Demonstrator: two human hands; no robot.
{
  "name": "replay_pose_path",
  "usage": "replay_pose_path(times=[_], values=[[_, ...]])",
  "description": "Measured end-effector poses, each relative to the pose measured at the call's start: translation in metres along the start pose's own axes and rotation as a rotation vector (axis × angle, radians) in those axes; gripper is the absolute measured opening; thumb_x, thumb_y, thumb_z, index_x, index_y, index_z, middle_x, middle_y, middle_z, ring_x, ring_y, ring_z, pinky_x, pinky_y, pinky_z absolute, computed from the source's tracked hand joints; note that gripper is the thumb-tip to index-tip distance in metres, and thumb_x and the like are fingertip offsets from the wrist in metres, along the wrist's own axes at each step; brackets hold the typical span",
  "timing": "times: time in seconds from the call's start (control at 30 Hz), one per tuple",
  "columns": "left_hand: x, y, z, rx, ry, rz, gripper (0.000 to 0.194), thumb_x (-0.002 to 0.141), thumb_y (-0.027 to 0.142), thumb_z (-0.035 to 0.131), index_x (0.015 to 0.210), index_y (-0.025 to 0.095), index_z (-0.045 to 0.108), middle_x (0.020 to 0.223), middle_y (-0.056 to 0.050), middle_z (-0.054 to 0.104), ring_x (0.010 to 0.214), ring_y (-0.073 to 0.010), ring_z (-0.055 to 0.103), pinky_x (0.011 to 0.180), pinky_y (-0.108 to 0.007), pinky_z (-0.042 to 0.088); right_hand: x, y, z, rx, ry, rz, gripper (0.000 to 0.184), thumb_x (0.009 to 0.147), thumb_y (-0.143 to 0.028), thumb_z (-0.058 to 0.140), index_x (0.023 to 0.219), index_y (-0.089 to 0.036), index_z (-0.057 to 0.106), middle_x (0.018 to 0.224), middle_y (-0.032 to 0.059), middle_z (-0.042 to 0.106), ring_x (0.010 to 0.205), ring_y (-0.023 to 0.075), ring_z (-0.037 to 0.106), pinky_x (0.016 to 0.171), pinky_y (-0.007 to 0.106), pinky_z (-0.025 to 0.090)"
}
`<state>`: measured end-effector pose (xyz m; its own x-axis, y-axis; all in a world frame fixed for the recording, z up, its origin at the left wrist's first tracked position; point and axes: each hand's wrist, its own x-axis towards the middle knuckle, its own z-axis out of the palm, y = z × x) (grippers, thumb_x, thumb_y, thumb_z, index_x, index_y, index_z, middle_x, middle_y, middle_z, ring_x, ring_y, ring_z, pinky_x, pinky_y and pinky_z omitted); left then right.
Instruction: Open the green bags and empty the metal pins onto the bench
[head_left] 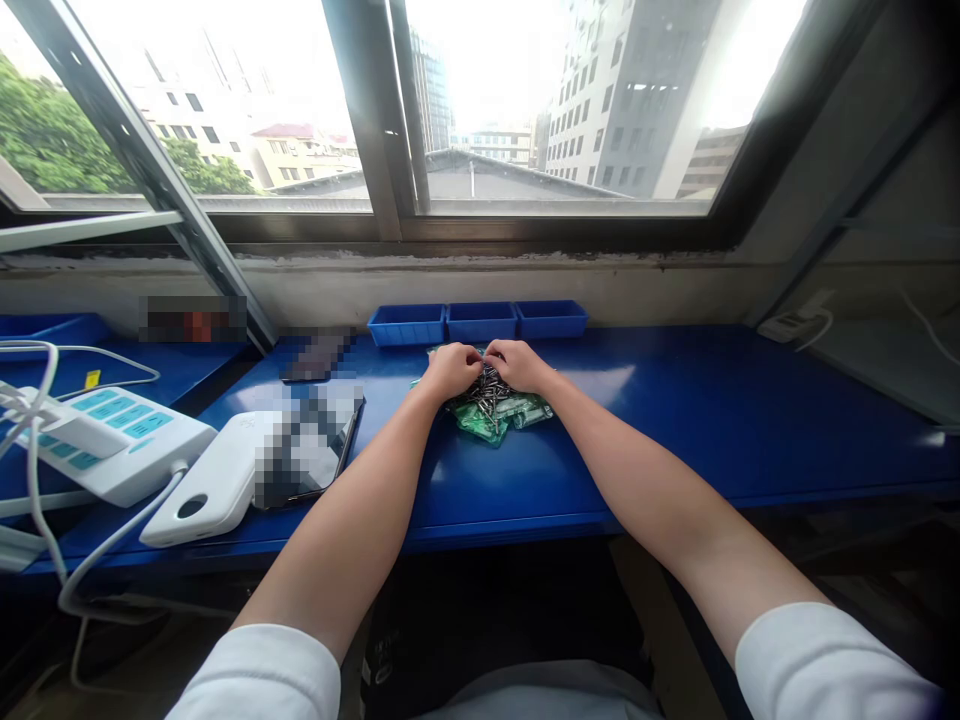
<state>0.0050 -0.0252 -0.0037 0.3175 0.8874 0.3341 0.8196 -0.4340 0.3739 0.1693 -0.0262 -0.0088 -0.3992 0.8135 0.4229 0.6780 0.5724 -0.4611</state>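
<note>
A heap of small dark metal pieces that look like screws lies on crumpled green plastic bags in the middle of the blue table. My left hand is at the left upper side of the heap, with thumb and fingers pinched together. From the right, my right hand meets it over the heap, its fingers also curled into a pinch. The fingertips nearly touch each other. Whatever they hold is too small and too hidden to name.
Three blue bins stand in a row behind my hands, along the wall under the window. To the left are a white power bank, a dark flat device partly blurred out, and a white power strip with looping cables. A metal post rises at the left.
</note>
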Motion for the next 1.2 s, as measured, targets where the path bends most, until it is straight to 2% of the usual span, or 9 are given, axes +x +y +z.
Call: replay_pose_path(times=[0.2,0.33,0.4,0.6,0.73,0.83,0.93,1.07,1.2], values=[[-0.0019,0.0030,-0.0006,-0.141,0.070,0.064,0.028,0.074,0.030,0.049,0.090,0.019,0.069,0.086,-0.004,0.069,0.080,-0.0177,0.060,0.073,-0.025,0.045,-0.0013,-0.0028,-0.0035,0.198,0.063,0.023,0.016,0.082,-0.028,0.050,0.082,-0.017,0.061,0.071,0.0007,0.063,0.066,0.0125,0.056,0.064,0.023,0.041],[-0.0037,0.0065,-0.0014,-0.296,0.116,0.116,0.034,0.076,0.031,0.050,0.103,0.015,0.065,0.082,-0.004,0.069,0.073,-0.0150,0.059,0.069,-0.023,0.045,0.0008,-0.0008,-0.0033,0.419,0.093,0.108,0.018,0.078,-0.031,0.055,0.090,-0.017,0.055,0.063,-0.0019,0.061,0.061,0.0127,0.057,0.062,0.024,0.044],[-0.0040,0.0077,-0.0019,-0.337,0.127,0.135,0.034,0.078,0.032,0.049,0.102,0.015,0.065,0.083,-0.004,0.069,0.074,-0.0149,0.059,0.070,-0.024,0.044,0.0021,-0.0002,-0.0033,0.464,0.102,0.135,0.021,0.078,-0.032,0.056,0.093,-0.018,0.052,0.060,-0.0030,0.060,0.058,0.0124,0.056,0.060,0.025,0.044],[-0.0021,0.0067,-0.0015,-0.301,0.166,0.109,0.031,0.081,0.038,0.048,0.089,0.016,0.068,0.077,-0.002,0.068,0.071,-0.0141,0.056,0.066,-0.023,0.042,0.0044,-0.0020,-0.0053,0.466,0.120,0.173,0.022,0.080,-0.037,0.053,0.089,-0.018,0.054,0.060,-0.0020,0.060,0.056,0.0115,0.055,0.057,0.024,0.044],[-0.0013,0.0047,-0.0014,-0.293,0.217,0.072,0.027,0.082,0.033,0.045,0.084,0.016,0.066,0.073,-0.001,0.065,0.067,-0.0130,0.054,0.064,-0.023,0.041,0.0036,-0.0008,-0.0079,0.500,0.160,0.151,0.021,0.072,-0.034,0.062,0.080,-0.016,0.057,0.071,0.0022,0.064,0.066,0.0132,0.060,0.062,0.025,0.047],[-0.0021,0.0056,-0.0029,-0.281,0.187,0.025,0.027,0.083,0.033,0.042,0.078,0.017,0.064,0.071,-0.001,0.065,0.065,-0.0130,0.053,0.063,-0.023,0.040,0.0030,0.0017,-0.0087,0.520,0.174,0.141,0.020,0.068,-0.031,0.065,0.078,-0.015,0.060,0.073,0.0032,0.066,0.068,0.0139,0.061,0.065,0.025,0.049],[-0.0026,0.0074,-0.0038,-0.242,0.153,-0.005,0.032,0.086,0.036,0.038,0.074,0.018,0.062,0.070,-0.001,0.065,0.064,-0.0132,0.052,0.063,-0.024,0.040,0.0033,0.0033,-0.0081,0.525,0.168,0.164,0.018,0.072,-0.032,0.061,0.078,-0.015,0.062,0.068,0.0031,0.066,0.064,0.0136,0.060,0.063,0.025,0.049],[-0.0017,0.0072,-0.0028,-0.200,0.158,0.006,0.033,0.086,0.038,0.038,0.074,0.018,0.061,0.069,-0.002,0.064,0.063,-0.0139,0.052,0.062,-0.025,0.039,0.0031,0.0024,-0.0078,0.490,0.166,0.187,0.021,0.075,-0.035,0.058,0.075,-0.015,0.063,0.065,0.0033,0.066,0.058,0.0131,0.058,0.058,0.025,0.047],[-0.0007,0.0054,-0.0016,-0.209,0.172,0.014,0.034,0.087,0.037,0.038,0.069,0.018,0.060,0.069,-0.002,0.065,0.063,-0.0141,0.054,0.061,-0.025,0.038,0.0024,-0.0009,-0.0096,0.530,0.219,0.183,0.021,0.071,-0.035,0.063,0.080,-0.015,0.064,0.066,0.0029,0.066,0.063,0.0142,0.060,0.061,0.026,0.048]])
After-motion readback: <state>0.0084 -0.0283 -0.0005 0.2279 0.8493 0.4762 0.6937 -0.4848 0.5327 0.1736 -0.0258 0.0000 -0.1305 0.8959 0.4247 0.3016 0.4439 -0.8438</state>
